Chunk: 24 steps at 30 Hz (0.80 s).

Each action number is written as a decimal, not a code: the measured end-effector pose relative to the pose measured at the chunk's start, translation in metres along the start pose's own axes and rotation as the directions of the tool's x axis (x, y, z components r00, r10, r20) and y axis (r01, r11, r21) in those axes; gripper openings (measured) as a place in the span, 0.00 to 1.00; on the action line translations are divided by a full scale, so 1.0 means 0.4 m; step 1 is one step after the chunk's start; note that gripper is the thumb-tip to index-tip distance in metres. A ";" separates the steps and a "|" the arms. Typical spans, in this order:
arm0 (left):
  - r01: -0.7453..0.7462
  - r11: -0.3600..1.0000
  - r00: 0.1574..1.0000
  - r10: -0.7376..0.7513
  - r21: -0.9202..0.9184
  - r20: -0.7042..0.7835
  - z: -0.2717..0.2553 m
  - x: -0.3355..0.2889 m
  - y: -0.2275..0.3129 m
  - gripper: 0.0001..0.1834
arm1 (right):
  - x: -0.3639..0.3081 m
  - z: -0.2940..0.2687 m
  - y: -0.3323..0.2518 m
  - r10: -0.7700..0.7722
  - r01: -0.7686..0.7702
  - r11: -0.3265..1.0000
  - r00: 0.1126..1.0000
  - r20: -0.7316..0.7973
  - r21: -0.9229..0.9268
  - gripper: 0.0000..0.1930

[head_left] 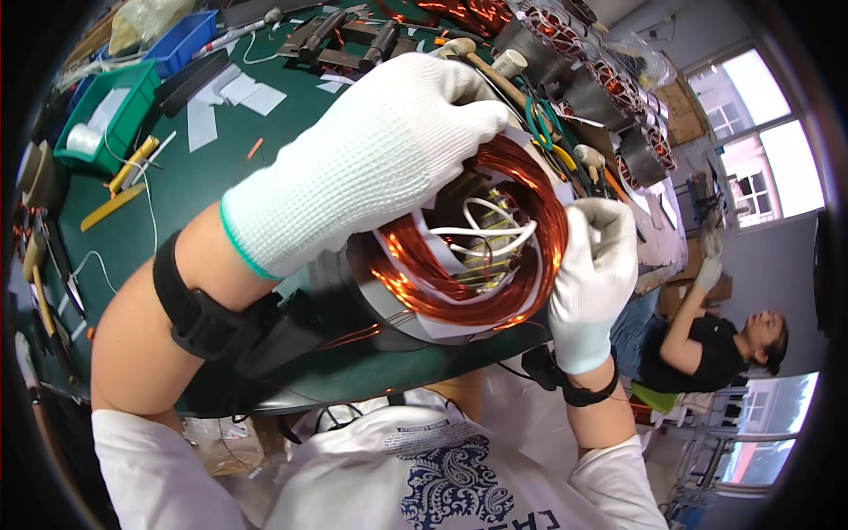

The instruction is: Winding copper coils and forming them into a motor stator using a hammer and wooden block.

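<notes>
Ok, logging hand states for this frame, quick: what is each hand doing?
Left hand: laid over the top of the stator, fingers curled on its copper winding.
Right hand: closed on the stator's right edge.

Both the left hand and the right hand wear white knitted cloth gloves, matt and finely ribbed. The stator between them shows glossy copper wire coils, smooth white insulating paper and dull grey metal. The bench has a matt green top, with blue and green plastic bins at its far left corner
</notes>
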<state>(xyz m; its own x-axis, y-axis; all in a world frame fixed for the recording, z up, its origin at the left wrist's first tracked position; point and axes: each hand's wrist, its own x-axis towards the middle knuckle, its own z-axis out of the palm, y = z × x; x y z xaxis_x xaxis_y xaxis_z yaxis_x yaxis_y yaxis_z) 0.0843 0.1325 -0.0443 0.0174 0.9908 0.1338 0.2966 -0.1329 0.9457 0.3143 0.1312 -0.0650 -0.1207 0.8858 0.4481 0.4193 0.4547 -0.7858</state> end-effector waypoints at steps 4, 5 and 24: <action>-0.004 1.000 0.999 0.005 0.021 -0.045 -0.012 -0.011 -0.003 0.19 | 0.055 0.003 -0.029 0.001 -0.009 0.999 0.983 0.182 0.044 0.08; 0.002 1.000 0.999 -0.002 0.007 -0.045 -0.013 -0.006 -0.024 0.19 | 0.064 -0.008 -0.038 0.010 -0.014 1.000 0.968 0.249 0.015 0.09; -0.575 0.247 0.646 0.722 0.780 0.247 -0.060 -0.061 -0.068 0.16 | 0.148 -0.011 -0.071 0.091 0.000 0.980 0.889 0.449 -0.198 0.13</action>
<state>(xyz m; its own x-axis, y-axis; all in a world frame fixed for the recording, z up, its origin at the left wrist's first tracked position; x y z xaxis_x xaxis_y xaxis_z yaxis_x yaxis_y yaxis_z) 0.0529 0.1113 -0.0662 0.4617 0.5499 0.6960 0.8081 -0.5843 -0.0743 0.2993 0.1702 -0.0143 -0.4732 0.8704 0.1358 0.5894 0.4274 -0.6855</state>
